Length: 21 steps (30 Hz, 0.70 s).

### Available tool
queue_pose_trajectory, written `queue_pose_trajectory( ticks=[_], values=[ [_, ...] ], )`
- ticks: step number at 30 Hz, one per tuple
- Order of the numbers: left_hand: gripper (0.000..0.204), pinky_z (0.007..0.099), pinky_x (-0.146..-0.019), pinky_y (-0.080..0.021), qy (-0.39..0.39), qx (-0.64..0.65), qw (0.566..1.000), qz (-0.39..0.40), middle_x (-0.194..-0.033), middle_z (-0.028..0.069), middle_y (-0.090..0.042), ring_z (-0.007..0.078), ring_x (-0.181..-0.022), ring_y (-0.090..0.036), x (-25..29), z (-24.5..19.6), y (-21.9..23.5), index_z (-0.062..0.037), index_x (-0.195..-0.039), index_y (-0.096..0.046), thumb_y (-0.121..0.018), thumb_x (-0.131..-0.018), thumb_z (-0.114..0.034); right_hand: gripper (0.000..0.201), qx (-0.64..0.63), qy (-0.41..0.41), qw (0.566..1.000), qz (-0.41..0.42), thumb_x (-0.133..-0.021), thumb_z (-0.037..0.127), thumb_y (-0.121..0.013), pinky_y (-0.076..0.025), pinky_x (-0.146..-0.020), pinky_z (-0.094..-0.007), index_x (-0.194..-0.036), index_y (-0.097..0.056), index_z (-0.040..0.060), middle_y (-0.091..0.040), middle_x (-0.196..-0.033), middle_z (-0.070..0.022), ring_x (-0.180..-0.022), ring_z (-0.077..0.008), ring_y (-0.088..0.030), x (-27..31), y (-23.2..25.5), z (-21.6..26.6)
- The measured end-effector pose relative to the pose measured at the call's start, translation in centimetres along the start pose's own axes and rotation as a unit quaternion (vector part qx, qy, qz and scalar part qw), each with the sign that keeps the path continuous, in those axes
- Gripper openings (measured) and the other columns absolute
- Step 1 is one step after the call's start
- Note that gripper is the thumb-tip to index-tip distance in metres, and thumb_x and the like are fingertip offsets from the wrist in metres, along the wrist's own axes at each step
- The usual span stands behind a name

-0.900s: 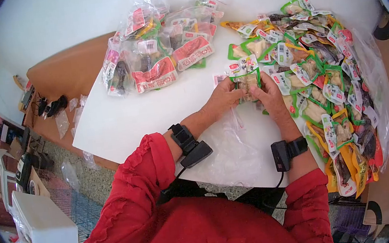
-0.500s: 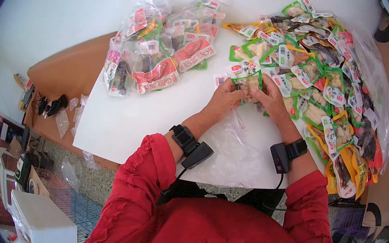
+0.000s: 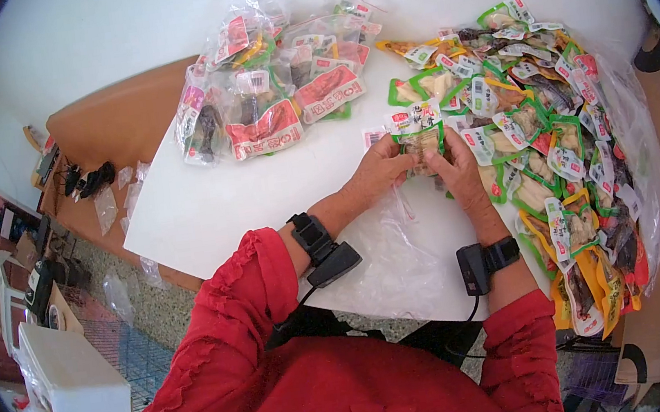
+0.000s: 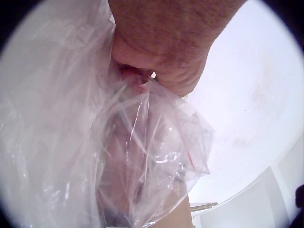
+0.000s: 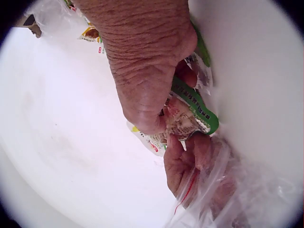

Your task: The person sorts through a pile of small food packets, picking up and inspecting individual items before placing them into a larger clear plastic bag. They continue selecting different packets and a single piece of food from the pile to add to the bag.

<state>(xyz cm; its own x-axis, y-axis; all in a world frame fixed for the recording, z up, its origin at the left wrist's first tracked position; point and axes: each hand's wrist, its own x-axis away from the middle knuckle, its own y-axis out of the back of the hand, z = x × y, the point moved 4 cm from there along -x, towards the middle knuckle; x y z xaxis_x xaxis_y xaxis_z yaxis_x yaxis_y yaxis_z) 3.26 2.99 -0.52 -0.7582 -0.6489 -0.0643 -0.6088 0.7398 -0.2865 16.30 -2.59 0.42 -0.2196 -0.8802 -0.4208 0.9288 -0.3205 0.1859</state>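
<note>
My left hand (image 3: 381, 168) and right hand (image 3: 461, 169) pinch a small, green-edged clear plastic food packet (image 3: 421, 134) above the white desk (image 3: 255, 203), beside the right edge's heap of green- and yellow-edged plastic packets (image 3: 564, 160).

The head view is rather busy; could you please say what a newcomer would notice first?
Probably the heap of colourful packets on the right of the white table. Left of it, the left hand and right hand hold a green-edged packet; filled clear bags lie farther back.
</note>
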Motion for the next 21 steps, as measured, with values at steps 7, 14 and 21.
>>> queue_pose_trajectory(
  ticks=[7, 14, 21],
  values=[
    [0.026, 0.0187, -0.041, -0.032, -0.005, -0.005, 1.000, -0.001, -0.070, -0.0014, -0.049, 0.0048, -0.049, -0.040, -0.05, 0.08, 0.07, -0.0052, -0.098, -0.048, -0.059, -0.076, -0.014, 0.024, -0.005, -0.008, 1.000, 0.004, -0.075, 0.015, -0.056, -0.040, -0.061, -0.0248, -0.090, -0.046, -0.0001, -0.049, -0.072, -0.0043, -0.065, -0.0101, -0.045, 0.07, -0.16, 0.27],
    [0.027, 0.0184, -0.041, -0.031, 0.002, -0.012, 1.000, 0.006, -0.071, -0.0013, -0.049, 0.0046, -0.050, -0.040, -0.12, 0.13, 0.11, -0.0050, -0.099, -0.047, -0.059, -0.076, -0.015, 0.023, 0.016, -0.007, 1.000, 0.001, -0.075, 0.016, -0.056, -0.040, -0.058, -0.0252, -0.088, -0.046, 0.0006, -0.049, -0.070, -0.0044, -0.063, -0.0101, -0.044, 0.03, 0.06, -0.25],
    [0.028, 0.0181, -0.041, -0.031, -0.001, -0.009, 1.000, 0.002, -0.071, -0.0013, -0.049, 0.0043, -0.050, -0.041, 0.15, -0.34, -0.11, -0.0052, -0.100, -0.047, -0.058, -0.076, -0.015, 0.023, 0.017, -0.002, 1.000, 0.003, -0.075, 0.017, -0.057, -0.040, -0.058, -0.0253, -0.088, -0.046, 0.0008, -0.049, -0.070, -0.0047, -0.063, -0.0104, -0.045, 0.00, 0.12, -0.47]
  ],
)
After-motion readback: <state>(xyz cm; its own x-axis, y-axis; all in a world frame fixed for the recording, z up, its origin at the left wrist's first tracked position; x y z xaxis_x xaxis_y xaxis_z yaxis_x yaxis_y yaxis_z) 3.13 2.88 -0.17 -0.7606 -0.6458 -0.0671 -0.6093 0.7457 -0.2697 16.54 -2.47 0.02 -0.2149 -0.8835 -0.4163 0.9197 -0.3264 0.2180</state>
